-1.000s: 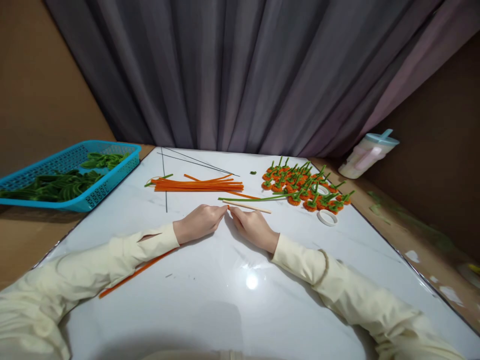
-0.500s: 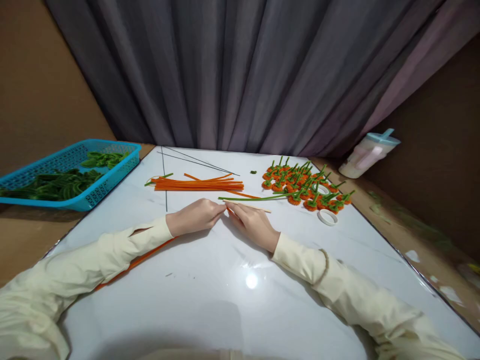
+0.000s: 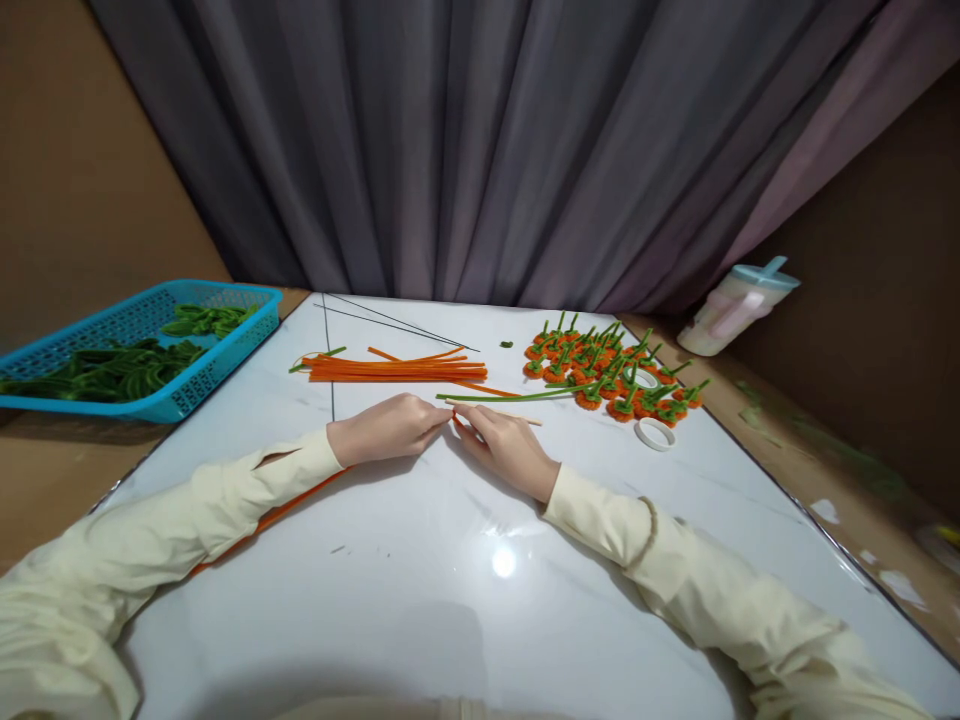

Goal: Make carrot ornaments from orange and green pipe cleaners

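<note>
My left hand [image 3: 386, 430] is closed in a pinch on an orange pipe cleaner [image 3: 274, 512], whose length trails out below the wrist and under the sleeve. Fingertip to fingertip with it, my right hand [image 3: 510, 450] pinches a small orange bit of the same strand. A thin wooden stick [image 3: 525, 417] runs behind the right fingers; whether they grip it or it lies on the table is hidden. Just beyond the hands lies a bundle of orange pipe cleaners [image 3: 397, 370]. A long green pipe cleaner [image 3: 510, 396] stretches right towards small orange pumpkins with green stems [image 3: 589, 398].
A blue basket [image 3: 169, 402] at left holds green pipe-cleaner pieces. Thin dark wires [image 3: 397, 327] lie at the back of the white table [image 3: 375, 620]. White rings [image 3: 656, 434] sit by the pumpkins, and a lidded cup [image 3: 739, 310] stands at far right.
My left hand has shifted very slightly up and left, and a bit of orange now shows between the fingertips. The right hand stays almost in place.
</note>
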Motion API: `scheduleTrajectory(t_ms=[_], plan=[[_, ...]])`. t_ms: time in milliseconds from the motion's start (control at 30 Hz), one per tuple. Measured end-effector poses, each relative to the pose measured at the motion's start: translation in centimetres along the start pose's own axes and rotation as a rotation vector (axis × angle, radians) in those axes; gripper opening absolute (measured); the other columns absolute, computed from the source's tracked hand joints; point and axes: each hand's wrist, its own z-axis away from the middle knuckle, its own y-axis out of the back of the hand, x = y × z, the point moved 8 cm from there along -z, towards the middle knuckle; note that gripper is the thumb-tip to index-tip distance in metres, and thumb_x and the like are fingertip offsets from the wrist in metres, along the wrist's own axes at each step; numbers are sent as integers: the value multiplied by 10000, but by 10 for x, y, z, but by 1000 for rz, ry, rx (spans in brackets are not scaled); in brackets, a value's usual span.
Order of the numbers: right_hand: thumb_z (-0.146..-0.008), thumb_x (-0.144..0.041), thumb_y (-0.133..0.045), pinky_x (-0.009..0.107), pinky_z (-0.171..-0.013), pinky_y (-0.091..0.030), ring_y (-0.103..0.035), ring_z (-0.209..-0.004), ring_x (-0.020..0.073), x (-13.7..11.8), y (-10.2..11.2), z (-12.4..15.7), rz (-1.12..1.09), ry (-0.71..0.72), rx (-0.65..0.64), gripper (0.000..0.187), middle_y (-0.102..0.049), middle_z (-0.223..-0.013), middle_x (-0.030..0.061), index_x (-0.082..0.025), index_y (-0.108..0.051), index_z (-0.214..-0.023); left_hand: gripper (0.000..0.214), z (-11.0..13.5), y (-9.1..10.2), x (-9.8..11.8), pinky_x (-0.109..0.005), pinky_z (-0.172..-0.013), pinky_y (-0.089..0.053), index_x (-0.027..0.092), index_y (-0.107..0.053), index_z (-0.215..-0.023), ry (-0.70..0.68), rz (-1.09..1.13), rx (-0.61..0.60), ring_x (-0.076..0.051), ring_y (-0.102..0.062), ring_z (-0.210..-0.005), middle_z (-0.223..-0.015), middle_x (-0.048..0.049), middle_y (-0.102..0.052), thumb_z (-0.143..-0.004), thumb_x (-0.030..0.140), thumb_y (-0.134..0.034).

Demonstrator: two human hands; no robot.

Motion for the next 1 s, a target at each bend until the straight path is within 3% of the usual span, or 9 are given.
scheduleTrajectory(t_ms=[700, 1000], plan=[[-909, -162, -386, 259, -649, -461, -623, -785, 180, 2, -5, 1, -34, 26, -2, 198, -654, -940, 74, -152, -499, -1071, 225, 0, -6, -5, -225, -525, -375, 133, -613, -917, 59, -51, -87, -136, -586, -562, -665, -37, -649, -885, 171, -393], [-901, -119, -371, 250, -634, -447, -607, -756, 176, 0, -10, 4, -19, 95, -38, 160, -637, -846, 73, -146, -505, -984, 224, 0, -5, -1, -226, -478, -321, 137, -606, -902, -26, -70, -122, -120, -527, -490, -585, -12, -595, -866, 151, -386]])
